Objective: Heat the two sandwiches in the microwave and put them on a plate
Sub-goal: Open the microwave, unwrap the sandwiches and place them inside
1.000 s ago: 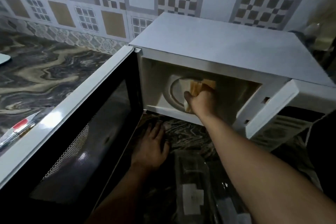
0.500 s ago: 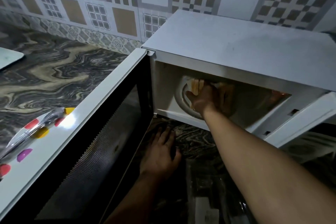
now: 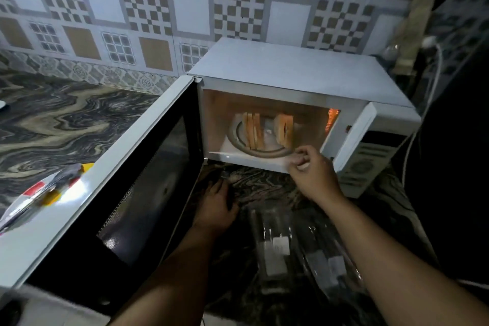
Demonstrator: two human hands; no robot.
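Right hand: right of frame centre, just outside the lower front edge of the microwave cavity; forearm runs in from the lower right corner; fingers curled loosely with thumb and fingertips drawn near each other, holding nothing.
Left hand: centre of frame, below the cavity opening; palm down, fingers spread flat on the countertop, beside the inner face of the open door; forearm enters from the bottom edge.
Microwave: white, upper centre-right of frame, standing on the marbled countertop against the tiled wall; interior lit orange at its right side.
Microwave door: swung fully open toward the left of frame; dark mesh window faces the viewer.
Turntable: round, on the cavity floor.
Left sandwich: on the turntable, standing on edge, layered slices visible.
Right sandwich: on the turntable, also on edge, apart from the first, a gap between them.
Control panel: right end of the microwave, markings blurred.
Clear plastic containers: lower centre of frame on the countertop, white labels; contents cannot be told.
Plastic packet: left edge of frame, red and yellow patches, partly hidden behind the door's edge.
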